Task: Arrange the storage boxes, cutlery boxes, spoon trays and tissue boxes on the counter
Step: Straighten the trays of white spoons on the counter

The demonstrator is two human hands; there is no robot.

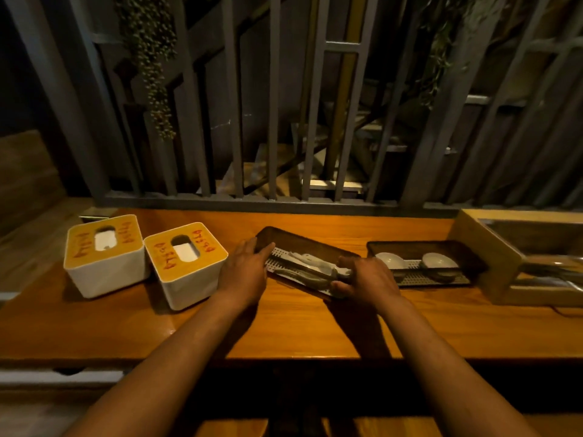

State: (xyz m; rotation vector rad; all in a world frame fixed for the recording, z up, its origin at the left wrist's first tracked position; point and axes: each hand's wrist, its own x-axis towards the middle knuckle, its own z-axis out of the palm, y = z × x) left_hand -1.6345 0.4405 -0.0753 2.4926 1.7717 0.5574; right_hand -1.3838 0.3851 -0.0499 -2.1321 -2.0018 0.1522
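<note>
Both my hands on the skewed spoon tray, tissue boxes to the left.

On the wooden surface (pixel 189 335), two white tissue boxes stand at the left: the far-left tissue box (pixel 105 255) and, just beside it, the second tissue box (pixel 186 263), each with an orange top and a slot showing tissue. My left hand (pixel 244 272) lies against the left end of the angled spoon tray (pixel 303 247), fingers flat on its rim, its grip loose and wide. My right hand (pixel 367 282) has its grip closed around the tray's right end. White spoons (pixel 310 266) lie inside on a perforated mat. Further right sits a second spoon tray (pixel 426 246) holding two white spoons, then a wooden box (pixel 485 257) at the edge.
</note>
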